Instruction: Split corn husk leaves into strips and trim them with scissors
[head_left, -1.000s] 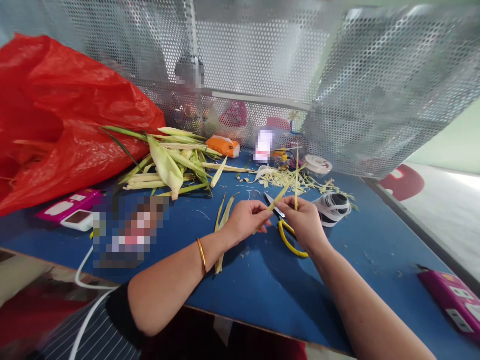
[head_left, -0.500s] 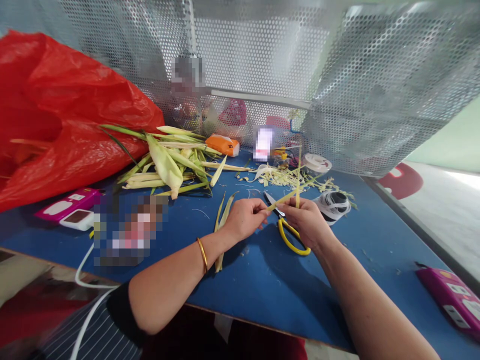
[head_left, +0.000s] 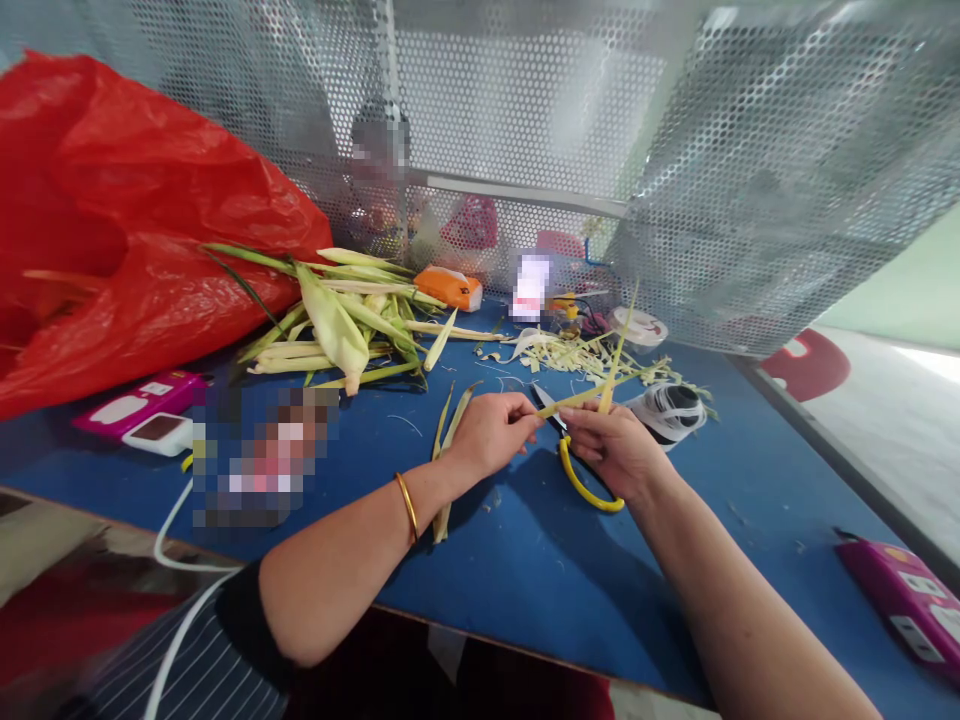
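My left hand (head_left: 495, 432) pinches the near end of a narrow pale-green leaf strip (head_left: 553, 408) between thumb and fingers. Closed around the same strip a little farther along is my right hand (head_left: 615, 443), from which a second length of yellowish strip (head_left: 617, 358) sticks upward. Whether the two lengths are one folded piece I cannot tell. Beneath and behind the right hand lie yellow-handled scissors (head_left: 589, 485), their blades pointing away and partly covered. Two loose leaf pieces (head_left: 448, 450) rest on the table beside my left wrist.
On the blue table (head_left: 510, 590) a pile of pale leaves (head_left: 337, 335) lies against a red plastic bag (head_left: 187, 200). Trimmings (head_left: 570, 352), a thread spool (head_left: 670, 412), a tape roll (head_left: 639, 328) and an orange tissue pack (head_left: 450, 288) sit farther back. Perforated mesh (head_left: 517, 100) stands behind.
The upright strip length at my right hand has tilted to the right. Both hands keep their grip in nearly the same place; the view has shifted slightly.
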